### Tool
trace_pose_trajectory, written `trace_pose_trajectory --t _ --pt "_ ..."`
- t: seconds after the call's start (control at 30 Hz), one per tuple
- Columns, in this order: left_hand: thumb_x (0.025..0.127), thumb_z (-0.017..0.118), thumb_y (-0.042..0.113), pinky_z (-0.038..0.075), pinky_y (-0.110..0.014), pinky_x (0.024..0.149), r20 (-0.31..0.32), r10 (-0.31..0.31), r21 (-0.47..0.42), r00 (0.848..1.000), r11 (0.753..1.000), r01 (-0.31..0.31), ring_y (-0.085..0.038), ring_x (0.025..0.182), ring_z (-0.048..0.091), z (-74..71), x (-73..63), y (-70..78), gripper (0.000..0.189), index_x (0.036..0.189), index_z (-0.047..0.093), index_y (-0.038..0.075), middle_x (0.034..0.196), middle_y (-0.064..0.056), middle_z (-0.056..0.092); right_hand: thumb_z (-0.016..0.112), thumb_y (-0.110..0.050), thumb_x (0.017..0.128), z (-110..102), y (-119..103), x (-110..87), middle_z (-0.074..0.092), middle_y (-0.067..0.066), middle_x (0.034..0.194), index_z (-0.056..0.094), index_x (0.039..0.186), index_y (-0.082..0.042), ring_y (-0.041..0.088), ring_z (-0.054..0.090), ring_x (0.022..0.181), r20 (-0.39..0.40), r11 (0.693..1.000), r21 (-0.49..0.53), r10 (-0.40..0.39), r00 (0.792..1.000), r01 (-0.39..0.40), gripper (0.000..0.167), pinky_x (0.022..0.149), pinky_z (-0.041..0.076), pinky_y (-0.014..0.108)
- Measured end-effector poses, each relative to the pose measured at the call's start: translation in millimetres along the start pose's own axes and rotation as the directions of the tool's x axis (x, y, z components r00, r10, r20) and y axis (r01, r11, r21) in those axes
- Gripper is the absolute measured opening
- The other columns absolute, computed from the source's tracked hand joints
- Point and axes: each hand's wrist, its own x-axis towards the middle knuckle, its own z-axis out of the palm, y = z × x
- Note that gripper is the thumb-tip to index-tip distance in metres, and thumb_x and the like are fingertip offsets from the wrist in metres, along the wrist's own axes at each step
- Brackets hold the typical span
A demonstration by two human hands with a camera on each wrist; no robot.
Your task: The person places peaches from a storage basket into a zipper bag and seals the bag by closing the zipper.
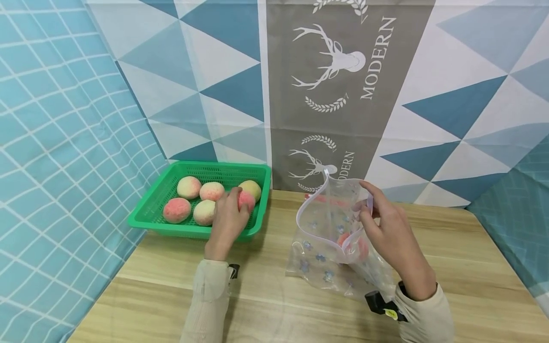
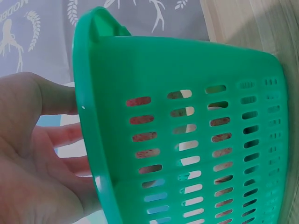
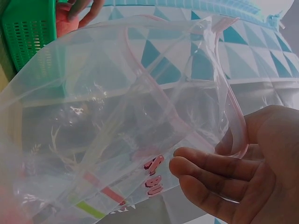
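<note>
My left hand (image 1: 228,220) reaches over the near rim of a green plastic basket (image 1: 171,229) and grips a pink peach (image 1: 246,201) at its right end. In the left wrist view the basket wall (image 2: 187,65) hides the fingertips and that peach. The right wrist view catches the same peach (image 3: 66,22) under the fingers. With thumb and fingers, my right hand (image 1: 394,233) pinches the rim of a clear zip bag (image 1: 315,267), whose mouth gapes open. Reddish-pink fruit (image 1: 343,239) shows inside the bag.
More peaches lie in the basket, among them a deep pink one (image 1: 177,210), a pale one (image 1: 204,212) and a yellowish one (image 1: 250,189). Patterned cloth (image 1: 227,76) hangs behind the wooden table (image 1: 266,305), with blue checked cloth (image 1: 55,143) at the left.
</note>
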Motion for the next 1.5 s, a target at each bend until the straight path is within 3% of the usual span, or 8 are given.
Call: trace_pose_trajectory --t 0.17,0.47,0.93,1.33,1.5 --pt "0.097 0.058 0.007 0.041 -0.058 0.102 -0.015 0.02 -0.029 1.0 0.999 -0.02 -0.044 0.122 0.049 2.0 0.9 -0.6 0.04 0.136 0.053 -0.004 0.13 -0.027 0.056 0.05 -0.002 0.096 0 -1 0.2 0.07 0.004 0.091 0.048 0.146 -0.008 0.017 0.065 0.076 0.001 1.0 -0.008 0.003 1.0 -0.003 0.051 0.057 0.043 0.027" --pt "0.097 0.058 0.004 0.043 -0.056 0.103 -0.098 0.097 -0.079 0.99 0.991 -0.105 -0.041 0.124 0.051 4.5 -0.4 1.1 0.041 0.137 0.053 -0.003 0.133 -0.025 0.054 0.05 0.0 0.095 0 -1 -2.1 0.071 0.004 0.091 0.048 0.145 -0.006 0.016 0.065 0.074 0.0 1.0 -0.02 -0.02 1.0 0.02 0.051 0.057 0.044 0.028" --pt "0.096 0.06 0.002 0.044 -0.052 0.103 -0.183 0.143 -0.107 0.973 0.981 -0.164 -0.038 0.124 0.052 2.3 2.1 7.1 0.04 0.135 0.055 -0.002 0.133 -0.022 0.055 0.05 -0.001 0.095 -1 -3 1.5 0.07 0.005 0.091 0.048 0.145 -0.005 0.016 0.065 0.074 -0.004 1.0 -0.017 -0.025 1.0 0.025 0.05 0.057 0.044 0.027" --pt "0.097 0.063 0.007 0.045 -0.049 0.104 -0.149 0.154 -0.186 0.977 0.966 -0.18 -0.032 0.128 0.051 -4.5 -2.9 22.3 0.041 0.137 0.054 0.001 0.137 -0.017 0.054 0.051 0.0 0.094 0 -2 -0.3 0.068 0.002 0.086 0.048 0.144 -0.003 0.016 0.064 0.072 0.0 0.999 -0.03 -0.025 1.0 0.025 0.05 0.057 0.045 0.028" --pt "0.098 0.062 0.008 0.044 -0.049 0.104 -0.147 0.151 -0.179 0.977 0.968 -0.177 -0.033 0.129 0.049 -6.9 -4.7 25.4 0.042 0.138 0.054 0.002 0.138 -0.017 0.053 0.051 0.0 0.094 0 -1 -0.6 0.067 0.002 0.084 0.049 0.144 -0.003 0.016 0.064 0.071 -0.007 0.999 -0.03 -0.033 0.999 0.033 0.05 0.056 0.043 0.027"
